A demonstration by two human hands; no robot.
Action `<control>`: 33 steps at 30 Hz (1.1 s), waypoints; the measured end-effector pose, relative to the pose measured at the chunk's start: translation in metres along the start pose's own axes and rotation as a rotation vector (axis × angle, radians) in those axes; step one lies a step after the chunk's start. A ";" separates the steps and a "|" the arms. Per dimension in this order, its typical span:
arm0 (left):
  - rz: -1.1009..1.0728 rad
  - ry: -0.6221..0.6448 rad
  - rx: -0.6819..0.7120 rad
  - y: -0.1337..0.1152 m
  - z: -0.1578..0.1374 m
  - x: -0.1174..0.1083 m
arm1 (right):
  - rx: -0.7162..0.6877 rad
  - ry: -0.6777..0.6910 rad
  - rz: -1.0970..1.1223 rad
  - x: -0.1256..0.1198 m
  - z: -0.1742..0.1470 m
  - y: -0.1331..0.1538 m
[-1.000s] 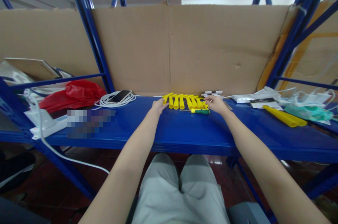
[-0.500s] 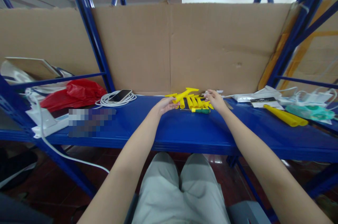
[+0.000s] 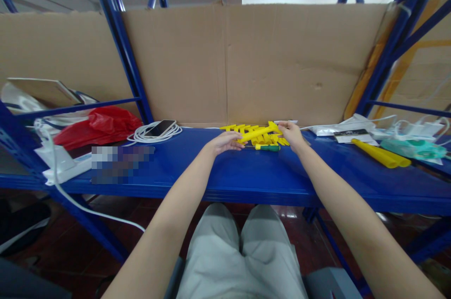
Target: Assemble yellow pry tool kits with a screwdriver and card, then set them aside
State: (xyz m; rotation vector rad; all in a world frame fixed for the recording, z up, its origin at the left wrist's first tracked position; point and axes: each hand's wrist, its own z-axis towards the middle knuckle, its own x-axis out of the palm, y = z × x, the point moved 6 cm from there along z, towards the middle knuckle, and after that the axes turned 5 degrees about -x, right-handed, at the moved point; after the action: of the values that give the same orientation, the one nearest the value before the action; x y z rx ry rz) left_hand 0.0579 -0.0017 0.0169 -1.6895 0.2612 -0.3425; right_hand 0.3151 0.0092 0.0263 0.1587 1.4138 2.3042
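Fingers of the left hand bent, pinching the plain end of a yellow T-shaped plastic handle. Fingers of the right hand curved, thumb and forefinger a little apart, right at the crossbar end; firm grip or mere touch there, impossible to tell. Handle between the two hands, overlapping in view a row of similar yellow pieces. Long axis mostly crosswise, at a shallow slant; crossbar end pointing right and slightly away from the body, plain end pointing left and a little nearer. Bright, even yellow all over, with a straight, smooth, tube-like shank widening into the short crossbar; finer detail too small to make out.

Under and around it, the row, close together on the blue surface. Just nearer the body, a screwdriver with a green and yellow grip, lying crosswise, shaft to the left. Well off to the right, two yellow tubes side by side, near a teal bundle. Well off to the left, a smartphone at a coil of white cable, then a red plastic bag. At the back, an upright cardboard panel.
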 end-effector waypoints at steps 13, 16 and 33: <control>0.493 -0.111 0.198 -0.006 -0.004 0.030 | 0.020 0.064 0.079 0.012 -0.006 0.004; 0.737 -0.220 0.329 -0.009 -0.007 0.033 | 0.037 0.102 0.092 0.020 -0.014 0.012; 0.702 -0.317 0.393 -0.006 -0.002 0.022 | -0.187 0.387 -0.153 0.039 -0.017 0.011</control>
State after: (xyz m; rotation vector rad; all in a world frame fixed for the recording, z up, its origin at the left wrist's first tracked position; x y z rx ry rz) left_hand 0.0773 -0.0110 0.0251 -1.1504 0.4924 0.3749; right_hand 0.2707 0.0069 0.0230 -0.4585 1.3141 2.4058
